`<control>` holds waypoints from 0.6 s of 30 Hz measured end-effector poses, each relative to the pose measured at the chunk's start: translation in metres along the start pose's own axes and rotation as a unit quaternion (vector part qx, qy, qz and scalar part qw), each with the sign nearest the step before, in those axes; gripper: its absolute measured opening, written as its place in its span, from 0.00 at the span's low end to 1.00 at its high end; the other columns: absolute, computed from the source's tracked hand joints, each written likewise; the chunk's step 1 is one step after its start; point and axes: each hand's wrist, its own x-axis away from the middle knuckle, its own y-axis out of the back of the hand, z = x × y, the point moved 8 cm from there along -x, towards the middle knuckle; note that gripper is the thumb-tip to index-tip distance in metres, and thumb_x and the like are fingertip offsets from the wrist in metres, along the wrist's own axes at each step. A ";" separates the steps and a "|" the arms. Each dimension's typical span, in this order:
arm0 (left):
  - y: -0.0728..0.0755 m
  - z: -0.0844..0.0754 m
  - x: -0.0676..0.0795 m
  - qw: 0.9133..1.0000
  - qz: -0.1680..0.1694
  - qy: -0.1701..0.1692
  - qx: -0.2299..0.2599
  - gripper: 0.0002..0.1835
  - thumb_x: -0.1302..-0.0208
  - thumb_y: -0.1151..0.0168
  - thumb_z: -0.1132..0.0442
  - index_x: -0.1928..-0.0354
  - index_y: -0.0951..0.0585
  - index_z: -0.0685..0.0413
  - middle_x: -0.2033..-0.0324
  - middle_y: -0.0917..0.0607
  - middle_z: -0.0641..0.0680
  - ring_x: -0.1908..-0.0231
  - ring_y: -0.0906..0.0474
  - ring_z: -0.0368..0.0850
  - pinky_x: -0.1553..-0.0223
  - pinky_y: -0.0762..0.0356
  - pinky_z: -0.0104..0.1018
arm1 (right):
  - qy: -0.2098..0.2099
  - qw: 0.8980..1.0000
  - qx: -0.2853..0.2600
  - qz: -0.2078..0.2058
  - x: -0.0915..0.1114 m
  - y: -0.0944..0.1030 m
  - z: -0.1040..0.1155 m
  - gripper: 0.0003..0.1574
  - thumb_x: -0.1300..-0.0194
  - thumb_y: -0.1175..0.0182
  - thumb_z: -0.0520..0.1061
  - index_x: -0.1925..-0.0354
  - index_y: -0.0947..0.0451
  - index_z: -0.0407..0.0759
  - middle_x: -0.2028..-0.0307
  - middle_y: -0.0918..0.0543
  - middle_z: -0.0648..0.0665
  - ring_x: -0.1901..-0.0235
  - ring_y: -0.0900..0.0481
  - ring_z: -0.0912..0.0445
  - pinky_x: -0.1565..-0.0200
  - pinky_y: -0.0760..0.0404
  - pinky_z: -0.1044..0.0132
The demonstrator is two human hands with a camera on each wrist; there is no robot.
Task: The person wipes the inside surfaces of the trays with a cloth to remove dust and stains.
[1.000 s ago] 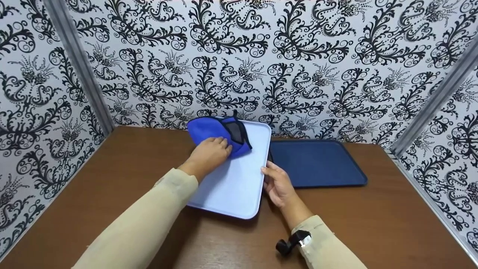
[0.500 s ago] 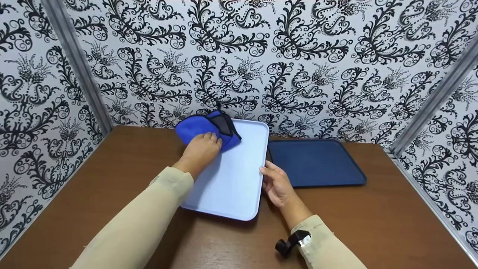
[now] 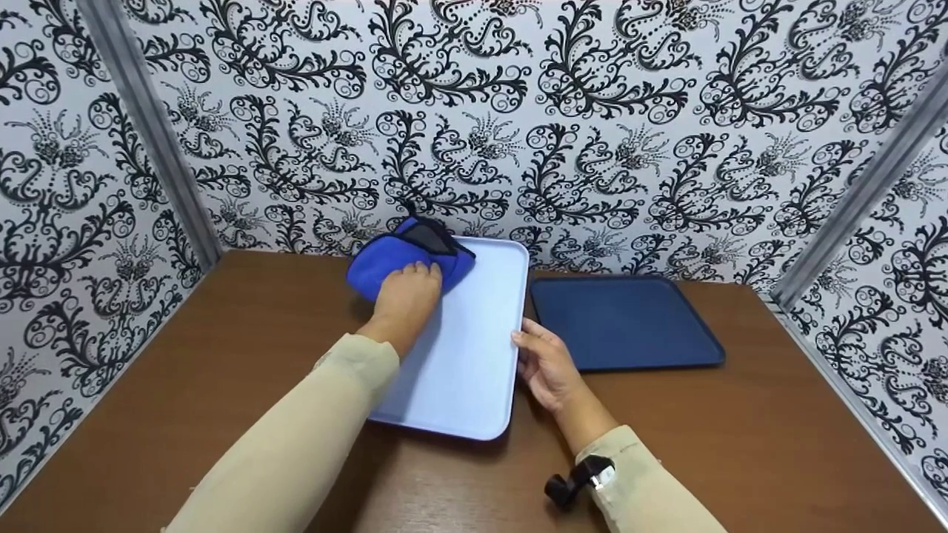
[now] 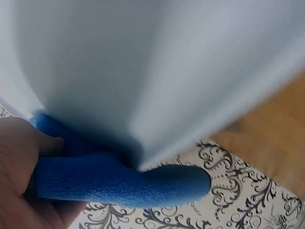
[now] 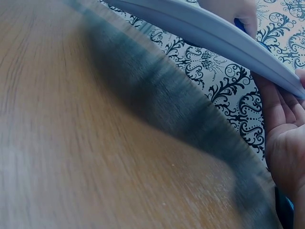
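In the head view my left hand [image 3: 409,300] presses a blue cloth [image 3: 374,265] with black edging and a dark grey patch against the upper left of a pale blue tray [image 3: 474,355]. The left wrist view shows the thumb and fingers gripping the fuzzy cloth [image 4: 100,179], folded at the tray's [image 4: 143,62] edge. My right hand [image 3: 549,366] holds the tray's right rim, thumb on top and fingers underneath. In the right wrist view the tray [image 5: 214,39] appears edge-on, raised and tilted above the table.
A dark blue tray [image 3: 626,322] lies flat on the brown wooden table [image 3: 778,429], behind and right of the right hand. Patterned black-and-white wall panels [image 3: 474,126] close off the back and both sides. A black wrist mount [image 3: 581,481] sits on the right sleeve.
My left hand has slid the cloth leftward over the tray, and the cloth has turned a little. The pale tray has shifted slightly left; the right hand keeps the same hold.
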 end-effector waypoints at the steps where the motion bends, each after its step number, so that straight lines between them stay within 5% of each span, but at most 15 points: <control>1: 0.000 -0.001 -0.001 1.000 -0.001 0.009 0.004 0.20 0.28 0.53 0.70 0.42 0.16 0.62 0.49 0.12 0.65 0.51 0.13 0.60 0.54 0.13 0.50 | 0.000 1.000 0.002 -0.001 0.000 0.000 0.000 0.20 0.27 0.50 0.32 0.39 0.27 0.32 0.65 0.11 0.49 0.64 0.13 0.59 0.58 0.14 0.65; 12: 0.001 -0.020 -0.002 0.999 -0.028 0.023 0.015 0.17 0.31 0.46 0.71 0.45 0.16 0.63 0.56 0.10 0.63 0.59 0.12 0.57 0.59 0.13 0.47 | -0.014 0.999 0.022 0.026 -0.001 -0.002 -0.003 0.33 0.27 0.52 0.32 0.27 0.42 0.24 0.62 0.10 0.50 0.63 0.12 0.60 0.57 0.13 0.66; 18: 0.001 -0.031 -0.004 0.999 -0.020 0.018 0.017 0.17 0.31 0.45 0.71 0.43 0.16 0.62 0.55 0.10 0.63 0.58 0.11 0.56 0.58 0.13 0.46 | -0.014 0.999 0.023 0.031 0.000 -0.003 -0.003 0.32 0.27 0.51 0.32 0.28 0.41 0.24 0.61 0.10 0.50 0.62 0.12 0.60 0.56 0.13 0.66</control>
